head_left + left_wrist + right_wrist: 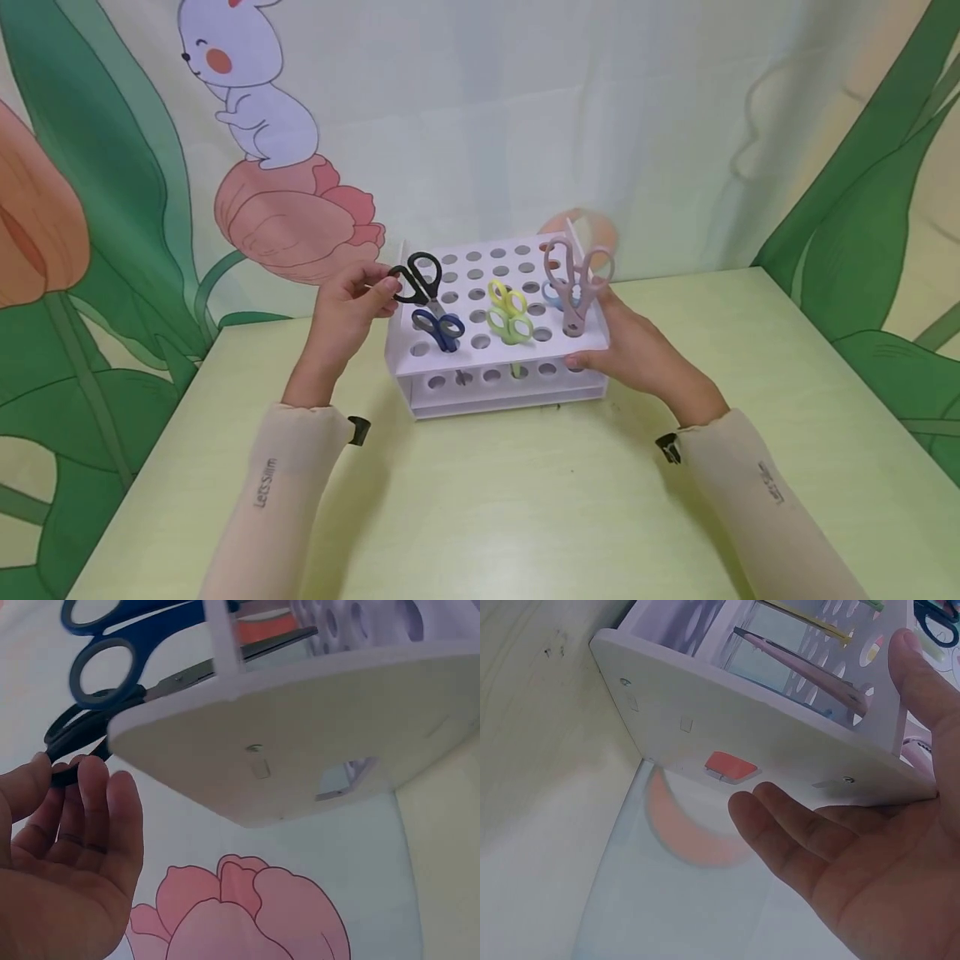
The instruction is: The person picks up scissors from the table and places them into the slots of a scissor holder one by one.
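Observation:
A white rack [480,393] with rows of round holes stands on the yellow-green table [480,500]. Several scissors stand in its holes: blue [440,328], yellow [506,295], green [511,326], light blue [553,293] and mauve [576,282]. My left hand [352,304] pinches a handle loop of the black scissors [416,279] at the rack's back left corner. In the left wrist view its fingers [90,817] touch the black scissors [60,774] beside the blue scissors [161,630]. My right hand [637,350] lies against the rack's right side, fingers [802,825] straight, thumb [911,667] on the top plate.
A curtain printed with a rabbit [243,79], a pink tulip [292,217] and green leaves hangs close behind the table. The rack's side panel [742,712] fills the right wrist view. Table surface lies open in front of the rack and to both sides.

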Available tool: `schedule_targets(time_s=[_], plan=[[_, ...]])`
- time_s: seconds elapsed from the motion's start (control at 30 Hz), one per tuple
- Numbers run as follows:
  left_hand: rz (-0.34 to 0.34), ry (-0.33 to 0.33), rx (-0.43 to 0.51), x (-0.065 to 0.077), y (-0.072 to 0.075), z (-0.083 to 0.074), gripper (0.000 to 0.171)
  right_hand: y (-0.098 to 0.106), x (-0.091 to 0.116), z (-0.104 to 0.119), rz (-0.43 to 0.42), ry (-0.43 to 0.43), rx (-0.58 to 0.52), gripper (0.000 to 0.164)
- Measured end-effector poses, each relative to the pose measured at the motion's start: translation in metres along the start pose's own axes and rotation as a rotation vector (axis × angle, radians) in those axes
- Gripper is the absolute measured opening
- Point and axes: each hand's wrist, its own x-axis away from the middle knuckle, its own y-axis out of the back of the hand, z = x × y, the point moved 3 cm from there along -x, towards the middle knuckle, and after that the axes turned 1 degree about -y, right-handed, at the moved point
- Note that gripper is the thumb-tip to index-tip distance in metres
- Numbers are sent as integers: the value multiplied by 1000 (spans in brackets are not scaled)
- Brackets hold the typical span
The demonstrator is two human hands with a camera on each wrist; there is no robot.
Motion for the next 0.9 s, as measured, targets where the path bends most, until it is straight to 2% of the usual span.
schedule_targets(time_s=[0.1, 0.23, 0.63, 0.9], plan=[[11, 11, -74, -5, -3, 4, 27, -1, 0, 1, 2, 2, 1, 117], [22, 24, -123, -10, -7, 8, 28, -1, -1, 1, -3, 4, 1, 117], [52, 95, -166, -17, -19, 20, 22, -4, -2, 3, 8, 9, -5, 119], [45, 111, -180, -17, -17, 29, 22, -6, -4, 6, 8, 16, -13, 119]])
